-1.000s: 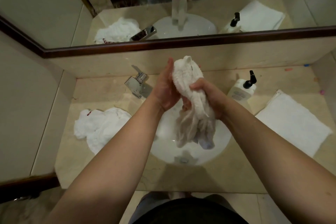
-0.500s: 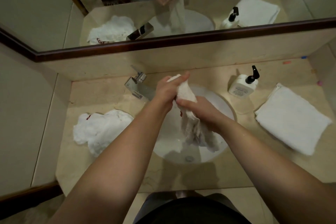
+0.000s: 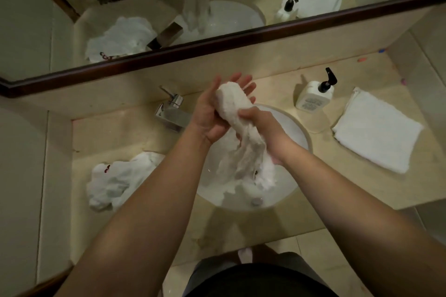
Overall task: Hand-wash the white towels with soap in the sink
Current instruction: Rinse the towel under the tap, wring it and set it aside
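A wet white towel point(image 3: 237, 113), twisted into a roll, hangs over the round white sink point(image 3: 293, 125). My left hand point(image 3: 212, 113) lies flat under the roll's upper end, fingers straight and spread. My right hand point(image 3: 263, 130) grips the middle of the roll from the right. The towel's loose lower end point(image 3: 251, 171) drops into the basin. A crumpled white towel point(image 3: 115, 183) lies on the counter left of the sink. A folded white towel point(image 3: 376, 130) lies on the right. The soap pump bottle point(image 3: 313, 95) stands behind the sink at the right.
A chrome faucet point(image 3: 172, 113) stands at the sink's back left, close to my left wrist. A mirror with a dark wooden frame point(image 3: 217, 41) runs along the back wall. The beige stone counter point(image 3: 101, 132) is walled on the left and right.
The view tilted down. My left hand opened from gripping the towel's top to lying flat beneath it. My right hand kept its grip on the roll's middle.
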Motion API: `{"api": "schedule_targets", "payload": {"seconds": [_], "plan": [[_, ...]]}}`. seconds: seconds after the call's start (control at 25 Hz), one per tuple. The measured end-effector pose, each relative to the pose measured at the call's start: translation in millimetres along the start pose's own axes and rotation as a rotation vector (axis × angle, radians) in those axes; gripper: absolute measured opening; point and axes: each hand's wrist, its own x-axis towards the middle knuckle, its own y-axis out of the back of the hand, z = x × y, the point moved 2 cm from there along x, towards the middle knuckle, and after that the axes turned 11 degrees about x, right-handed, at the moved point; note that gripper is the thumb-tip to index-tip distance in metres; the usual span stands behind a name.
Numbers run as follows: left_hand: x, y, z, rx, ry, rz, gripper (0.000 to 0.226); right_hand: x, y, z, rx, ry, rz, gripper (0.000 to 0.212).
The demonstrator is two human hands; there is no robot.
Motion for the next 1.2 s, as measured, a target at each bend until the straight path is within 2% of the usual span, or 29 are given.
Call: {"api": "schedule_targets", "payload": {"seconds": [0.08,0.2,0.28,0.36,0.44,0.52,0.56,0.68,0.76,0.92,1.0,1.08,1.16,1.2], "plan": [[5.9,-1.9,0.7,-0.101,-0.048,-0.131,0.053,2.8,-1.6,1.0,0.204,-0.184,-0.119,0.050],[10.7,-3.0,4.1,-0.094,-0.044,-0.084,0.022,7.9,-5.5,0.7,0.249,-0.187,-0.181,0.060],[10.9,-1.4,4.4,0.051,0.034,0.038,0.022,10.1,-9.5,3.0,0.057,-0.017,-0.064,0.068],[10.6,5.2,-1.7,0.206,0.058,0.233,0.020,13.7,-12.9,10.7,-0.211,0.115,0.178,0.070],[8.1,11.6,-10.5,0.307,0.035,0.402,0.019,19.5,-14.7,22.5,-0.343,0.108,0.312,0.082],[3.6,12.8,-17.2,0.393,0.026,0.518,0.021,23.4,-15.2,34.5,-0.443,0.080,0.355,0.101],[2.9,13.3,-19.6,0.441,0.021,0.568,0.021,25.0,-13.1,39.2,-0.498,0.098,0.368,0.102],[3.4,15.2,-26.4,0.580,0.034,0.691,0.022,19.5,-10.9,44.9,-0.649,0.194,0.417,0.080],[5.6,17.8,-34.1,0.613,0.066,0.749,0.021,14.6,-9.9,47.4,-0.777,0.284,0.382,0.065],[4.4,16.8,-51.5,0.530,0.101,0.843,0.024,9.7,-2.3,51.5,-0.989,0.345,0.375,0.053],[4.7,13.6,-53.1,0.483,0.111,0.843,0.026,11.8,3.2,49.5,-0.995,0.325,0.361,0.064],[6.3,11.6,-47.7,0.463,0.134,0.768,0.025,15.1,8.2,43.0,-0.821,0.256,0.360,0.072],[6.0,8.4,-40.8,0.389,0.109,0.527,0.022,16.6,13.0,31.6,-0.612,0.190,0.361,0.067],[4.4,6.6,-38.3,0.257,0.080,0.378,0.018,15.7,15.4,24.9,-0.513,0.167,0.342,0.063]]}}
